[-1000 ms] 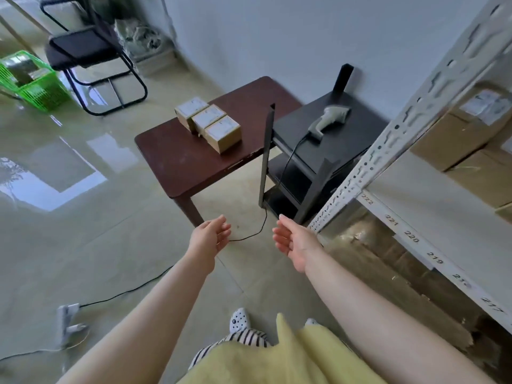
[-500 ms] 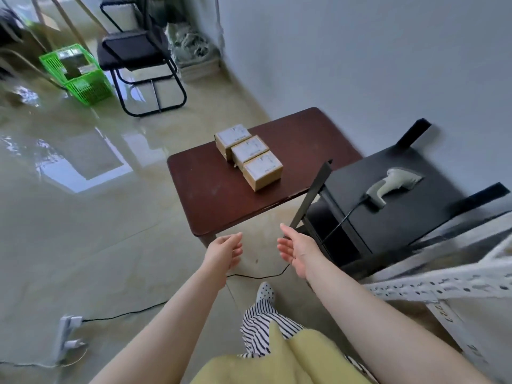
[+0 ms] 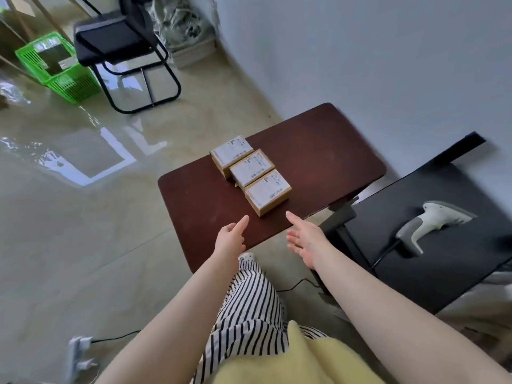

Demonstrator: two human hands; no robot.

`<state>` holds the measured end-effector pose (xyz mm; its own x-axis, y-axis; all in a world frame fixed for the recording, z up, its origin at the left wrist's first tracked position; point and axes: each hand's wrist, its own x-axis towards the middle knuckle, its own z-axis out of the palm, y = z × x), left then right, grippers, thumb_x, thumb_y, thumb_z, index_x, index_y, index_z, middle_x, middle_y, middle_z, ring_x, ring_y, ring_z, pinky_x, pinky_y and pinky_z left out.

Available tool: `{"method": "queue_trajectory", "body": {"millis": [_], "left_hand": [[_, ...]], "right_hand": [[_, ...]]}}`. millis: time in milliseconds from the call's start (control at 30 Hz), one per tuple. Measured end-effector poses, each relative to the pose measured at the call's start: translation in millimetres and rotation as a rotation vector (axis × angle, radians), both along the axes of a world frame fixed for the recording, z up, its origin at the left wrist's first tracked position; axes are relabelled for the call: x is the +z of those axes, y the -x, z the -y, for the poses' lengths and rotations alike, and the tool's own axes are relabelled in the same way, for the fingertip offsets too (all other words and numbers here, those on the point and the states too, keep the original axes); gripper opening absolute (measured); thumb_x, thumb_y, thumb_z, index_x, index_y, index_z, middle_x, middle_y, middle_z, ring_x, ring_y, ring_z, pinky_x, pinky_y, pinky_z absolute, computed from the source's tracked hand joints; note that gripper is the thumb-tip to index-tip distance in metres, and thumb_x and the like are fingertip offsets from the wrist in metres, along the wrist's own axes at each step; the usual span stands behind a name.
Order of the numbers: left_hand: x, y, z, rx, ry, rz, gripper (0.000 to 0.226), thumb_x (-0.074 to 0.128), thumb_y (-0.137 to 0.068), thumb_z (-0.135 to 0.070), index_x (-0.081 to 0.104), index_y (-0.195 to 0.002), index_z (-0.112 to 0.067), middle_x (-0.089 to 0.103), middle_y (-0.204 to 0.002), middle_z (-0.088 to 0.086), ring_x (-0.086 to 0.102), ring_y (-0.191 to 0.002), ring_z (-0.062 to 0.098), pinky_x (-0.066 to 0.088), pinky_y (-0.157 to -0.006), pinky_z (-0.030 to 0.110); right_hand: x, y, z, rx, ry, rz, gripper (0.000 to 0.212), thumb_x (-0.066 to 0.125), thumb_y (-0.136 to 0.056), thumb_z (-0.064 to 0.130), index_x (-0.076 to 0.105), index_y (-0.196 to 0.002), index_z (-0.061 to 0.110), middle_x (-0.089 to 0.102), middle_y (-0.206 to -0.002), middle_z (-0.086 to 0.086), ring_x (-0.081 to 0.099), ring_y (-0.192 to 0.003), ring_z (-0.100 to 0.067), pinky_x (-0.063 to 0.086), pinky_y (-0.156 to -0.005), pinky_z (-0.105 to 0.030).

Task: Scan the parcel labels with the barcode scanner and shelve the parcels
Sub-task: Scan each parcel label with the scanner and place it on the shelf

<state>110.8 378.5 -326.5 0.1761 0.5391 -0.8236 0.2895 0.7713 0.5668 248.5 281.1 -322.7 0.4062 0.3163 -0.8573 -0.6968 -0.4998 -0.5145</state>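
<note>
Parcels sat touching in a row on our desk; our left hand and right hand, both wide and empty, risked nudging the neighbouring boxes.

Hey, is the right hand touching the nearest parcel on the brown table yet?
Apart. The head view shows bare brown table between the right hand and the nearest parcel; its fingers are straight and hold nothing.

Both hands reach empty over the brown table: left hand and right hand flank the nearest of three parcels at twelve o'clock. The barcode scanner lies at three o'clock.
</note>
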Motion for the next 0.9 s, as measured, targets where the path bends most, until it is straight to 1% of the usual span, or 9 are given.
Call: {"method": "queue_trajectory", "body": {"millis": [67, 167, 200, 300, 433, 500, 633, 767, 900], "left_hand": [[-10, -19, -15, -0.005, 0.012, -0.023, 0.078, 0.070, -0.093, -0.041, 0.036, -0.154, -0.009, 0.057, -0.124, 0.008, 0.053, -0.128, 0.023, 0.043, -0.114, 0.040], [-28, -47, -38, -0.006, 0.051, -0.074, 0.078, 0.071, -0.092, -0.042, 0.037, -0.154, -0.009, 0.055, -0.096, -0.001, 0.053, -0.126, 0.025, 0.042, -0.114, 0.039], [-35, -57, -47, -0.004, 0.065, -0.085, 0.077, 0.071, -0.092, -0.041, 0.038, -0.154, -0.010, 0.054, -0.095, 0.000, 0.053, -0.124, 0.025, 0.042, -0.114, 0.039], [-60, -82, -75, -0.037, 0.106, -0.129, 0.079, 0.072, -0.091, -0.044, 0.036, -0.155, -0.015, 0.056, -0.121, 0.006, 0.052, -0.121, 0.023, 0.042, -0.111, 0.036], [-105, -103, -107, -0.101, 0.102, -0.173, 0.092, 0.074, -0.087, -0.048, 0.025, -0.158, -0.016, 0.051, -0.140, 0.012, 0.051, -0.127, 0.024, 0.041, -0.112, 0.037], [-121, -104, -115, -0.157, 0.083, -0.186, 0.092, 0.077, -0.084, -0.049, 0.029, -0.156, -0.017, 0.051, -0.143, 0.010, 0.054, -0.121, 0.021, 0.045, -0.111, 0.041], [-144, -107, -127, -0.233, 0.116, -0.256, 0.072, 0.079, -0.084, -0.044, 0.045, -0.142, -0.017, 0.061, -0.127, 0.004, 0.065, -0.097, 0.018, 0.057, -0.097, 0.040], [-153, -107, -125, -0.260, 0.136, -0.269, 0.065, 0.079, -0.085, -0.037, 0.048, -0.138, -0.017, 0.066, -0.121, 0.006, 0.070, -0.101, 0.022, 0.060, -0.090, 0.038], [-149, -112, -121, -0.290, 0.138, -0.224, 0.065, 0.077, -0.089, -0.025, 0.043, -0.143, -0.014, 0.064, -0.123, 0.005, 0.071, -0.102, 0.019, 0.061, -0.084, 0.030]], "right_hand": [[-6, -9, -9, 0.002, 0.018, -0.016, 0.066, 0.071, -0.090, 0.042, 0.046, -0.143, 0.012, 0.059, -0.123, -0.012, 0.059, -0.116, -0.024, 0.049, -0.102, -0.038], [-21, -22, -23, 0.016, 0.050, -0.056, 0.057, 0.070, -0.090, 0.043, 0.050, -0.136, 0.014, 0.058, -0.124, -0.012, 0.057, -0.115, -0.024, 0.046, -0.108, -0.042], [-29, -27, -29, 0.009, 0.054, -0.065, 0.061, 0.070, -0.090, 0.043, 0.048, -0.139, 0.014, 0.057, -0.124, -0.011, 0.057, -0.115, -0.024, 0.045, -0.108, -0.043], [-52, -38, -52, -0.051, 0.084, -0.076, 0.084, 0.074, -0.087, 0.042, 0.029, -0.154, 0.018, 0.055, -0.130, -0.012, 0.055, -0.120, -0.025, 0.045, -0.108, -0.043], [-89, -50, -87, -0.107, 0.135, -0.119, 0.093, 0.075, -0.087, 0.040, 0.018, -0.157, 0.020, 0.048, -0.145, -0.016, 0.051, -0.129, -0.028, 0.044, -0.109, -0.044], [-104, -49, -99, -0.121, 0.139, -0.126, 0.093, 0.075, -0.087, 0.041, 0.018, -0.157, 0.020, 0.049, -0.144, -0.015, 0.052, -0.127, -0.028, 0.046, -0.106, -0.043], [-134, -43, -117, -0.151, 0.166, -0.147, 0.089, 0.075, -0.086, 0.042, 0.022, -0.156, 0.022, 0.050, -0.143, -0.010, 0.056, -0.122, -0.024, 0.051, -0.101, -0.040], [-144, -37, -120, -0.201, 0.185, -0.145, 0.083, 0.072, -0.089, 0.037, 0.024, -0.156, 0.025, 0.049, -0.146, -0.007, 0.055, -0.123, -0.022, 0.051, -0.103, -0.041], [-147, -38, -120, -0.203, 0.166, -0.132, 0.074, 0.072, -0.090, 0.034, 0.033, -0.153, 0.025, 0.059, -0.126, 0.003, 0.059, -0.112, -0.013, 0.052, -0.101, -0.040]]}}
